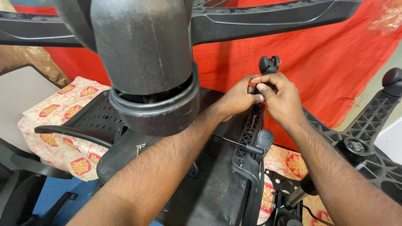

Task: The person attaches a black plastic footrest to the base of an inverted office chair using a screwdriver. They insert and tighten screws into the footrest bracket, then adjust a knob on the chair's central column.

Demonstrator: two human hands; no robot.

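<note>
Black chair base [251, 138] w/ black caster [268, 64]; red backdrop cloth [335, 62]; cream cloth [63, 125] w/ red-gold floral motifs; blue floor [50, 196].

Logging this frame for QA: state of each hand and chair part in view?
left hand: pinching the base leg end under the caster
right hand: fingertips closed at the same spot
caster: upright on the leg tip
chair base leg: ribbed underside up
lever paddle: untouched
chair seat: upside down

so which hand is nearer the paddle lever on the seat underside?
Right. The right hand is at the chair leg tip, almost straight above the paddle lever. The left hand pinches the same spot but sits further to the lever's left. Neither touches it.
</note>
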